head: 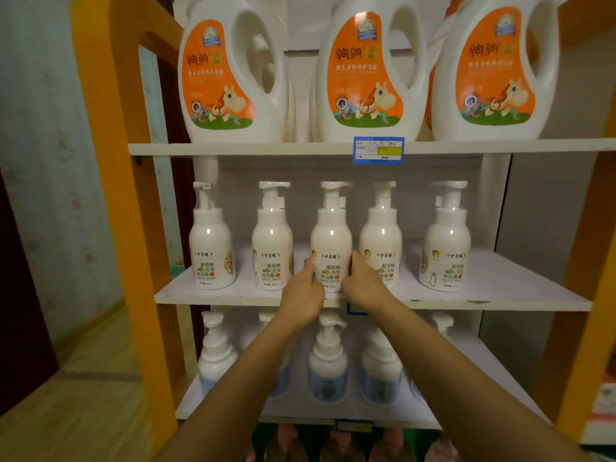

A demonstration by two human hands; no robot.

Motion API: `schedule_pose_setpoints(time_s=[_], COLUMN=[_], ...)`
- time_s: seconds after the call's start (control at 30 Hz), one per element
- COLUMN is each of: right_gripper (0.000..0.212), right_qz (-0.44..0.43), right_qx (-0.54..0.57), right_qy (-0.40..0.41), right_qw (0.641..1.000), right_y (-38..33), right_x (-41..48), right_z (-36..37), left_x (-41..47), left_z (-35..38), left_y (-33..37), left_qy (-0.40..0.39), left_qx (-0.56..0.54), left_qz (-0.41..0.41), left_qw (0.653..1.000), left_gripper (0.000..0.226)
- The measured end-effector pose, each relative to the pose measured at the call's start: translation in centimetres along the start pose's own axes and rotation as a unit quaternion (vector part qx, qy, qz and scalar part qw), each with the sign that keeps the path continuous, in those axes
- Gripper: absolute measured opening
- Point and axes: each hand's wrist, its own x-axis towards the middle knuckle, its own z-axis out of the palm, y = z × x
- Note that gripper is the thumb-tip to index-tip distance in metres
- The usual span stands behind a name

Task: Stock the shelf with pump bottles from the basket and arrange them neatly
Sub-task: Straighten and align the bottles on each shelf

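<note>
On the middle shelf (520,296) of a white unit framed in orange: five white pump bottles in one row, labels facing out, pumps upright. Third from the left, the centre pump bottle (331,238), stands near the front edge and is clasped low on its body from both sides, the left hand (304,295) wrapped against its left flank and the right hand (364,284) against its right flank, thumbs up along the label. Its left neighbour (272,236) stands just beside the left hand; its right neighbour (380,235) stands close, partly behind the right hand. The leftmost bottle (210,238) and the rightmost bottle (446,236) stand further apart from the middle three. Top shelf: three large white detergent jugs (370,71) with orange labels and moulded handles; a blue price tag (378,150) is fixed to that shelf's front edge. Lower shelf: a row of white foam-pump bottles (328,361) with pale blue labels, partly hidden by the two forearms. Left of the unit: wooden floor (83,395) and patterned wallpaper. Basket not in view.
</note>
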Motion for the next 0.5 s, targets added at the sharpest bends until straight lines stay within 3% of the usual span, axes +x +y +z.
schedule_pose_setpoints(time_s=[0.33,0.5], right_gripper=[0.034,0.028], right_qz=[0.016,0.029], right_qx=[-0.003,0.022], right_qy=[-0.012,-0.008], right_qw=[1.0,0.999], right_y=[0.02,0.16], right_x=[-0.24,-0.14], right_z=[-0.23,-0.51], left_x=[-0.04,-0.19], left_z=[0.25,0.26], left_y=[0.02,-0.13], left_qy=[-0.015,-0.007], left_qx=[0.014,0.006], left_qz=[0.009,0.021], left_qw=[1.0,1.0], left_gripper=[0.041,0.034])
